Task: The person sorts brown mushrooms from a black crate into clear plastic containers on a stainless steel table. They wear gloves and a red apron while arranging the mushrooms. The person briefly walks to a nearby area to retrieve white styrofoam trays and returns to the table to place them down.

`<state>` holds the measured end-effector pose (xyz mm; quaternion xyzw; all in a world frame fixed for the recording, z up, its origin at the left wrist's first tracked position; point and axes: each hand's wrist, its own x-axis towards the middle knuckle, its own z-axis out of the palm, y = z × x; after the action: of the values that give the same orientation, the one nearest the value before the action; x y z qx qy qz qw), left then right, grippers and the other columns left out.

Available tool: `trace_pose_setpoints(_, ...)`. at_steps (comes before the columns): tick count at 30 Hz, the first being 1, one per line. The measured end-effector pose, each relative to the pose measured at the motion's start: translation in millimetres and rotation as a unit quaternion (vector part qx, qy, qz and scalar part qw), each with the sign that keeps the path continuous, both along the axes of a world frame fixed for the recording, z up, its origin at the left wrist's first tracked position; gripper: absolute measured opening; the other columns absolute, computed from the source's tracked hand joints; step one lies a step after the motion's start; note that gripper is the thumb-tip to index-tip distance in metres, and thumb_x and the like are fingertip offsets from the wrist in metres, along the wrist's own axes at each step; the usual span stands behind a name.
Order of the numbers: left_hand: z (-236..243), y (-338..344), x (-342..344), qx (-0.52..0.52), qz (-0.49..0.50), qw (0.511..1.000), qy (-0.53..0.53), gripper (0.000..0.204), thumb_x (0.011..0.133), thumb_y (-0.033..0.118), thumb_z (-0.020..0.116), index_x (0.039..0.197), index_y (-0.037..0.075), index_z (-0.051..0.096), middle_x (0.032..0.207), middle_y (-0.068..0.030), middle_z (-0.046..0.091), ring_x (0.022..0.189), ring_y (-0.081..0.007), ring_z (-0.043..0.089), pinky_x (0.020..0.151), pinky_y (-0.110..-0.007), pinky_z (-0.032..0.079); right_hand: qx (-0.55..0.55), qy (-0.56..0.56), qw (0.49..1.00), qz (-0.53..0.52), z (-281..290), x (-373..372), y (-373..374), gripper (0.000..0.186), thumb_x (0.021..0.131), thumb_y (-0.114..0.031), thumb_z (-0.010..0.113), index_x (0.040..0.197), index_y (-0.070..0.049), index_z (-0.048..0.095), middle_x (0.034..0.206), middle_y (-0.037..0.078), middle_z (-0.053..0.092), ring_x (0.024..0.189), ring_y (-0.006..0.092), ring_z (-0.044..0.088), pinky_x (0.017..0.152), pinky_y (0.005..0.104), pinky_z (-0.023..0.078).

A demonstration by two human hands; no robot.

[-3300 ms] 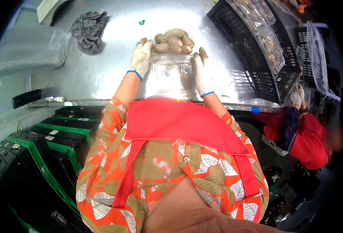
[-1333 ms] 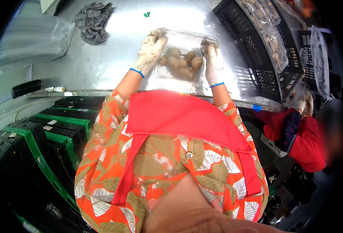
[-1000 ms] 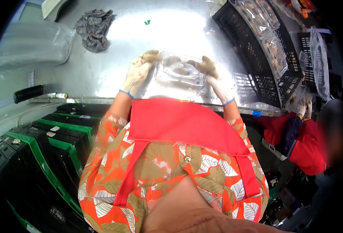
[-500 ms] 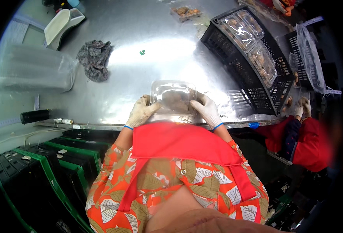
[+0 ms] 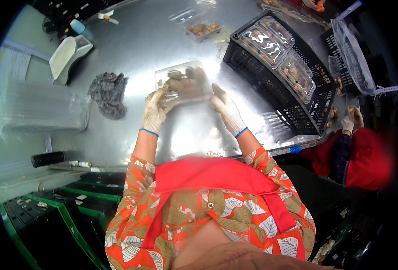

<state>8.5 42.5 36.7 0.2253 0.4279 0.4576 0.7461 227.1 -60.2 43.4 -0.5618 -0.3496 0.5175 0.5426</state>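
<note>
A clear plastic clamshell punnet (image 5: 181, 100) with brown, roundish produce (image 5: 181, 85) inside is above the steel table's middle, slightly blurred. My left hand (image 5: 155, 107), in a dirty white glove with a blue cuff, is closed on its near left corner, fingers partly hidden. Along the punnet's right edge, my right hand (image 5: 226, 109) has its gloved fingers stretched out; whether they touch the plastic is unclear. Farther right, a black crate (image 5: 257, 67) holds filled clear punnets (image 5: 296, 75).
A grey rag (image 5: 109, 94) and a white scoop-like tray (image 5: 63, 58) lie left, near stacked clear plastic (image 5: 41, 108). Another filled punnet (image 5: 202, 30) stands at the back. At right, a co-worker's gloved hand (image 5: 348, 122) is beside a second black crate (image 5: 343, 63).
The punnet has moved away from the table's near edge, and both hands have reached forward with it. My right hand's grip has loosened and its fingers have straightened.
</note>
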Motion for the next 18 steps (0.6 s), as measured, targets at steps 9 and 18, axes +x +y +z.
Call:
trace_pose_setpoints(9, -87.8, 160.3, -22.0, 0.281, 0.029, 0.929, 0.239, 0.027, 0.091, 0.018, 0.062, 0.11, 0.0, 0.057, 0.099, -0.0124, 0.06, 0.082, -0.0269, 0.063, 0.069, -0.037, 0.056, -0.074, -0.01, 0.997, 0.025, -14.6, 5.1, -45.2, 0.048, 0.089, -0.021, 0.06, 0.13, 0.002, 0.054, 0.128, 0.016, 0.059, 0.118, 0.02, 0.055, 0.102, 0.0296, 0.04)
trace_pose_setpoints(18, -22.0, 197.9, 5.9, 0.079, -0.045, 0.941, 0.326, 0.061, 0.085, 0.038, 0.068, 0.124, -0.004, 0.046, 0.104, -0.021, 0.057, 0.085, -0.0328, 0.065, 0.065, -0.037, 0.06, -0.065, -0.024, 0.995, -0.074, -11.5, 15.1, -56.5, 0.036, 0.091, -0.016, 0.058, 0.123, 0.001, 0.059, 0.117, 0.011, 0.065, 0.106, 0.0164, 0.06, 0.093, 0.0269, 0.045)
